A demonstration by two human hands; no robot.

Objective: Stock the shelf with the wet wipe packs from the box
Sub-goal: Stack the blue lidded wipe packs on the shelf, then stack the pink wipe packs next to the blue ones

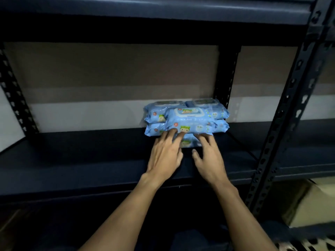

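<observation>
Several light-blue wet wipe packs [192, 122] lie stacked on the dark shelf board [90, 156], toward its back right by a rear upright. The front stack has a pack on top of another lower pack [187, 143]. My left hand [165, 153] reaches in with straight fingers, the fingertips touching the front face of the front packs. My right hand [208, 156] does the same just to the right, its fingers spread against the lower pack. Neither hand grips anything. The box is out of sight.
A perforated dark metal upright [282, 113] slants down the right side, another rear post [226, 78] stands behind the packs. An upper shelf board [145, 9] hangs overhead. Something pale and box-like [308, 203] sits on a lower level at right.
</observation>
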